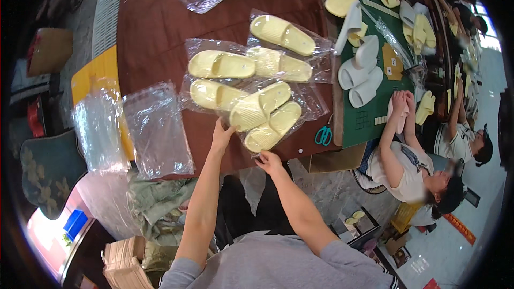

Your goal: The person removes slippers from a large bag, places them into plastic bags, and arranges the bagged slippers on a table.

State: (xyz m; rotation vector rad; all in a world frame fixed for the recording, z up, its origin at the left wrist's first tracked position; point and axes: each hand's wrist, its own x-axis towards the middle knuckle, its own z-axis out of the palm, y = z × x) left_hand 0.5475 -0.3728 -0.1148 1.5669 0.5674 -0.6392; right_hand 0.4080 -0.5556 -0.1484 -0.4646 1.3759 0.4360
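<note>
The left hand [222,135] and right hand [269,161] both rested open-fingered on the near edge of a clear bag holding two yellow slippers [266,116], on the brown table [155,27]. The bagging seemed finished; probably sealing came next.

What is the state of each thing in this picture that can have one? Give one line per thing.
Left hand: open, fingertips on the nearest bagged pair.
Right hand: open, touching that bag's near edge.
Nearest pair of yellow slippers: bagged, overlapping.
Stack of empty plastic bags: flat, unfilled.
Teal-handled scissors: lying on the table.
White slippers: unbagged, heaped.
</note>
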